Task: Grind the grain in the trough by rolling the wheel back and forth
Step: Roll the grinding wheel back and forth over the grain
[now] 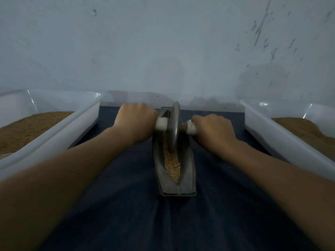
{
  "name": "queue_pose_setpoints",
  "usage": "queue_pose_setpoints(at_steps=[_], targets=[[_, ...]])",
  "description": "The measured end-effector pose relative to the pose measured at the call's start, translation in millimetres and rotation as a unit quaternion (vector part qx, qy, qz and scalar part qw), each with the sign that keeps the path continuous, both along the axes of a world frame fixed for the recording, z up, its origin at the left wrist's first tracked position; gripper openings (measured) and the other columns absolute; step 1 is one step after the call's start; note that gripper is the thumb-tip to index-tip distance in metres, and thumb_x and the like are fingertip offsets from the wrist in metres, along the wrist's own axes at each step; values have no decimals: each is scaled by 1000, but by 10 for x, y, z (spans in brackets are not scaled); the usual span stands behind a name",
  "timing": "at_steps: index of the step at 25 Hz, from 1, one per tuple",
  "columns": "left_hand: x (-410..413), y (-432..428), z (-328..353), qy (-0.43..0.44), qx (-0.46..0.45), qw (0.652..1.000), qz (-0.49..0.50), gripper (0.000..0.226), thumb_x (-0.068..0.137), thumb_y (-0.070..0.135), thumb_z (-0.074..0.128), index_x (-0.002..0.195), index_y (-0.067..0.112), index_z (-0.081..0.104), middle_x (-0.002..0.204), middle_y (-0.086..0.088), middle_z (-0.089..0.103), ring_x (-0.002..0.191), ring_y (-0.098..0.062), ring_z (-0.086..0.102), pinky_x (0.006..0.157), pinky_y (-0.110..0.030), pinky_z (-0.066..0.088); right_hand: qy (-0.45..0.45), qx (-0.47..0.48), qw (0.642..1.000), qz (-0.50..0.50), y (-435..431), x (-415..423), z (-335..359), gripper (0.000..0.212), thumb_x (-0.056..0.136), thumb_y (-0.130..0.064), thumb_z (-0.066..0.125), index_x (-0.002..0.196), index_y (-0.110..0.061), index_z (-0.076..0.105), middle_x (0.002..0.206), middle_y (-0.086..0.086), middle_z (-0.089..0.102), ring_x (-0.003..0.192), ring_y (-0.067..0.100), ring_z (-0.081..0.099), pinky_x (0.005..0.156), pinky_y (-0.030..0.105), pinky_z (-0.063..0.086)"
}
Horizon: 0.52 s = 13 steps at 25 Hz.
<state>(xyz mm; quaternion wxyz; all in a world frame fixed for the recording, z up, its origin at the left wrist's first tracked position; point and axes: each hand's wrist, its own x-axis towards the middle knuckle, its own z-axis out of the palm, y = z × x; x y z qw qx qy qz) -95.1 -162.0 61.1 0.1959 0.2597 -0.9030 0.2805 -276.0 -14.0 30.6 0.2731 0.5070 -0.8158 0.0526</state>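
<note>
Dark cloth (pixel 126 205) carries the trough (pixel 188 171), its near stretch of grain (pixel 173 165) looking whole — grinding seems far from finished. Beyond, the wheel (pixel 175 127) stands in it toward the far end, left hand (pixel 136 122) and right hand (pixel 214 129) each wrapped round an axle handle (pixel 161 124).

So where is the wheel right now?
In the head view, the wheel stands upright mid-picture, in the far half of the trough, between the left hand and the right hand holding it.
</note>
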Motion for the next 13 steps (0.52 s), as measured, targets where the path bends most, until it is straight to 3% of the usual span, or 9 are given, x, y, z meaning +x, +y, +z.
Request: queue_pose_setpoints(at_steps=[2, 4, 6, 8, 10, 12, 13], targets=[[324, 103, -243, 39, -17, 998, -51, 29, 66, 31, 73, 68, 26, 45, 55, 6, 31, 43, -20, 35, 46, -21, 15, 107, -49, 992, 49, 265, 94, -82, 13, 77, -32, 58, 82, -30, 46, 64, -9, 49, 50, 21, 38, 46, 23, 19], [428, 49, -332, 74, -3, 996, -58, 42, 59, 33, 74, 66, 30, 33, 55, 12, 14, 43, -13, 14, 49, -17, 6, 151, -70, 982, 86, 281, 117, 4, 21, 66, -28, 59, 74, -30, 39, 55, -10, 32, 44, 17, 23, 48, 19, 7], [311, 2, -342, 65, 26, 997, -14, 31, 70, 31, 71, 67, 30, 40, 56, 10, 27, 43, -17, 27, 46, -20, 17, 133, -35, 988, 75, 50, 108, 88, 16, 73, -21, 68, 79, -26, 54, 61, -3, 50, 48, 23, 42, 44, 21, 22], [26, -56, -180, 55, 70, 995, 36, 5, 86, 28, 60, 83, 24, 59, 75, -1, 58, 64, -28, 58, 54, -31, 36, 39, 4, 999, -6, -197, 103, 216, 14, 87, -26, 68, 100, -22, 64, 90, 6, 68, 78, 32, 65, 56, 33, 40], [-168, -110, -12, 15, 93, 994, 56, 16, 92, 29, 56, 102, 22, 66, 99, -7, 65, 88, -31, 66, 65, -36, 44, -29, 27, 998, -40, -292, 54, 249, 18, 92, -31, 65, 108, -24, 65, 105, 7, 68, 95, 32, 65, 67, 35, 40], [-67, -19, 40, -22, 73, 997, 34, 17, 89, 30, 60, 103, 24, 67, 96, -5, 65, 86, -30, 66, 64, -36, 45, -38, 36, 998, -18, -103, 100, 211, 12, 91, -35, 64, 100, -28, 61, 97, 2, 67, 84, 28, 61, 64, 34, 39], [73, 37, -12, -19, 40, 999, 8, 13, 84, 31, 65, 96, 27, 67, 84, -2, 63, 74, -28, 64, 57, -34, 41, -3, 13, 1000, 14, 50, 113, 113, 10, 88, -35, 64, 91, -29, 57, 84, -4, 63, 72, 25, 55, 56, 31, 37]])
